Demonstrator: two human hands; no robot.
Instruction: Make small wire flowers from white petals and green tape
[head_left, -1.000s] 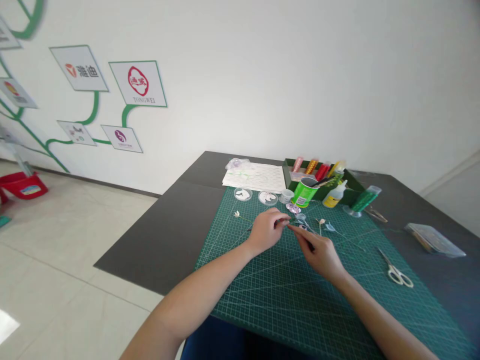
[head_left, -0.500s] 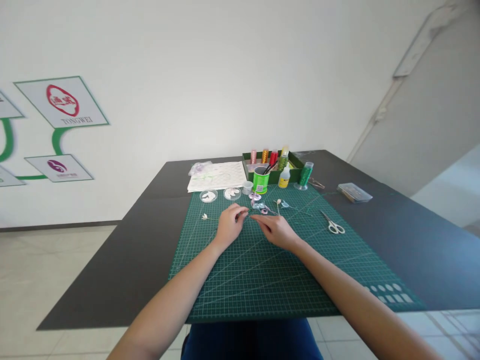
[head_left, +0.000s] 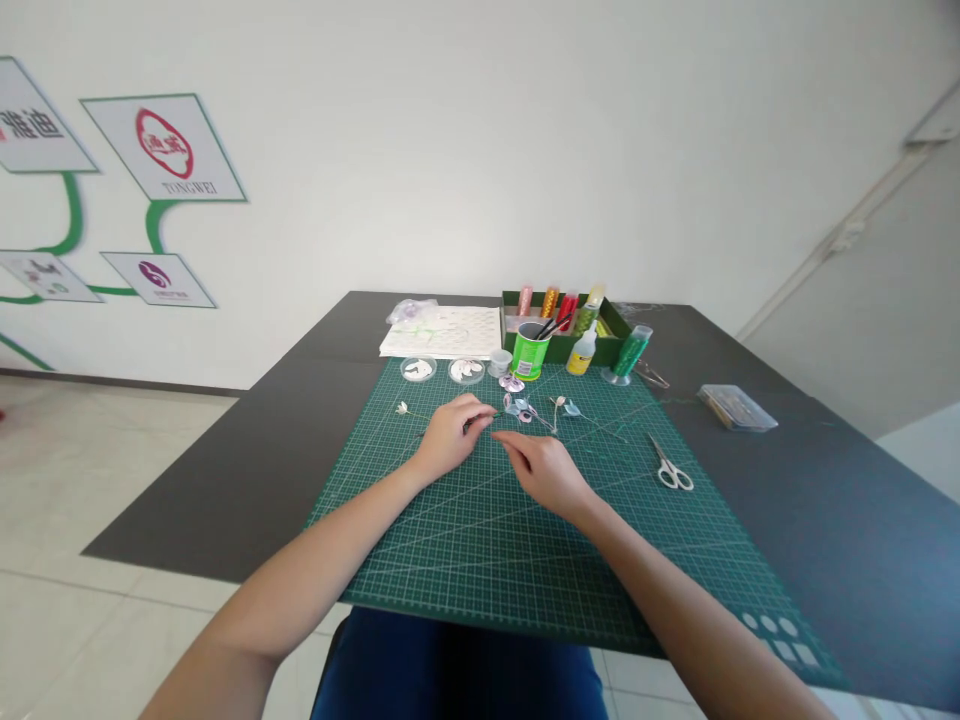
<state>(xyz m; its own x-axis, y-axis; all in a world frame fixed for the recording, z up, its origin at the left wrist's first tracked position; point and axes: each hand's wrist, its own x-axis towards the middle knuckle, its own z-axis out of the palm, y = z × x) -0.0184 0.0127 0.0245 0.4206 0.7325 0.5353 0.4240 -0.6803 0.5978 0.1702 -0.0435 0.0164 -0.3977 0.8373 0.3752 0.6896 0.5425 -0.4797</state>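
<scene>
My left hand (head_left: 454,435) is closed in a pinch over the mat. A thin green strand comes out at its fingertips and points toward a cluster of pale blue and purple petals (head_left: 519,407). My right hand (head_left: 547,470) lies just to the right and nearer to me, its fingers pressed together; what they hold, if anything, is too small to make out. Left of my left hand lies a small white flower on a wire stem (head_left: 403,408). Right of the petals rest a cream bud (head_left: 558,401) and a light blue flower (head_left: 572,409) on thin stems.
A green cutting mat (head_left: 480,560) covers the table's middle. Behind are shallow petal dishes (head_left: 418,370), a green can (head_left: 529,352), a glue bottle (head_left: 582,352), a box of thread spools (head_left: 555,350) and a green spool (head_left: 634,355). Scissors (head_left: 672,470) and a clear case (head_left: 737,408) lie right.
The view has tilted and shifted. My hands have drawn slightly apart, the left one a little to the left; both keep their fingers closed.
</scene>
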